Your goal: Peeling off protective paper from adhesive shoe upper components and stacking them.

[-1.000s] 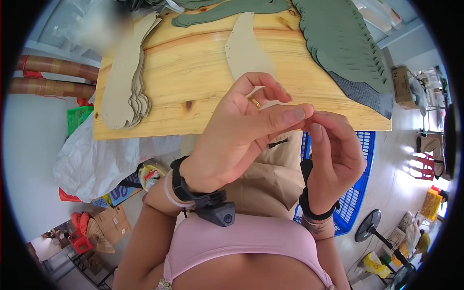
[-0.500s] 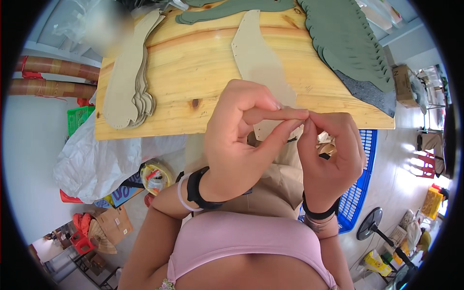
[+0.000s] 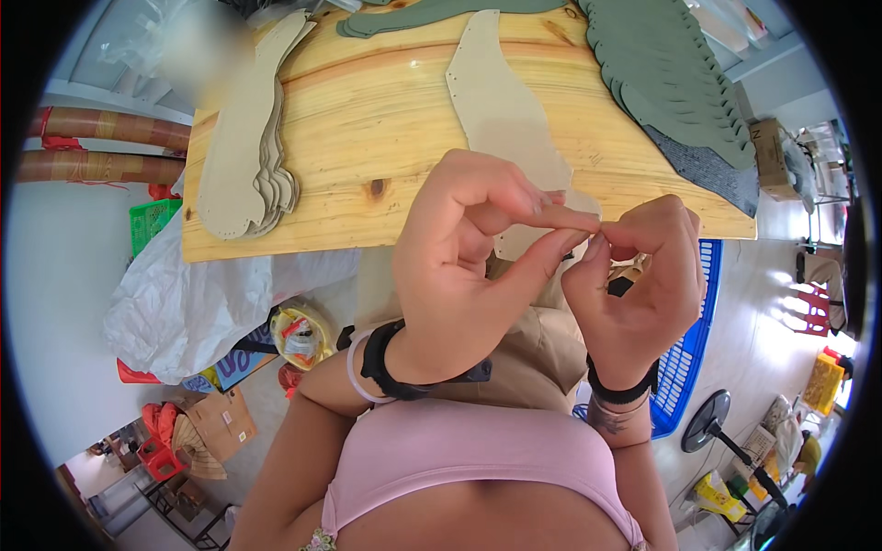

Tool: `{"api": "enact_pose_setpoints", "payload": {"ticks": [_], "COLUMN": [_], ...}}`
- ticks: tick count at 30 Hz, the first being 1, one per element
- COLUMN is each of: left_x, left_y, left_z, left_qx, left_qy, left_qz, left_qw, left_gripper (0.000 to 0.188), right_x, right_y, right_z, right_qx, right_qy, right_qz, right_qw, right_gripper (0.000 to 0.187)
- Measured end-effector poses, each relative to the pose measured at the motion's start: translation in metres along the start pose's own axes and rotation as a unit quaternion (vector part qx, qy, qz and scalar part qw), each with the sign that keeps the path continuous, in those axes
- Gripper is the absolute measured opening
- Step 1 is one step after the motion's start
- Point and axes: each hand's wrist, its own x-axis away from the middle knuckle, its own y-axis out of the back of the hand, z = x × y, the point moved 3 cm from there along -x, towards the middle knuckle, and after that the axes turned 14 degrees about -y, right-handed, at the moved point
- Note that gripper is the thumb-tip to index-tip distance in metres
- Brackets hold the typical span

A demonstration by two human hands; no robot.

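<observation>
My left hand (image 3: pixel 482 262) and my right hand (image 3: pixel 640 285) meet fingertip to fingertip above the near edge of the wooden table (image 3: pixel 377 119). Both pinch with thumb and forefinger. Whatever lies between the fingertips is too small or too hidden to make out. Just behind my hands a single beige cut piece (image 3: pixel 501 101), curved and with small holes along its edge, lies on the table; my fingers cover part of its near end.
A stack of similar beige pieces (image 3: pixel 241 156) lies at the table's left. Green scallop-edged pieces (image 3: pixel 666 73) overlap at the right, over a dark grey sheet (image 3: pixel 712 174). Below are a blue plastic basket (image 3: pixel 684 358), white plastic sheeting (image 3: pixel 193 308) and a round-based stand (image 3: pixel 706 421).
Both hands have shifted slightly to the right, still pinched together. The fingertips of my right hand have turned a little, and the view has moved slightly.
</observation>
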Motion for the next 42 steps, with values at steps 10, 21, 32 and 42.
{"api": "enact_pose_setpoints", "payload": {"ticks": [10,21,32,42], "left_x": [0.004,0.001,0.004,0.009], "left_y": [-0.002,0.001,-0.001,-0.005], "left_z": [0.007,0.011,0.008,0.012], "left_qx": [0.044,0.229,0.085,-0.085], "left_qy": [0.07,0.298,0.181,-0.013], "left_qz": [-0.034,-0.161,-0.098,-0.002], "left_qw": [0.996,0.913,0.975,0.996], "left_gripper": [0.041,0.037,0.041,0.039], "right_x": [0.0,0.009,0.005,-0.001], "right_y": [0.002,0.001,0.001,-0.002], "right_z": [-0.01,-0.022,-0.01,-0.009], "right_qx": [-0.01,-0.162,0.027,0.107], "right_qy": [0.032,-0.193,-0.013,0.043], "right_qz": [0.021,0.049,0.009,0.0], "right_qw": [0.999,0.967,0.999,0.993], "right_gripper": [0.021,0.011,0.017,0.017]}}
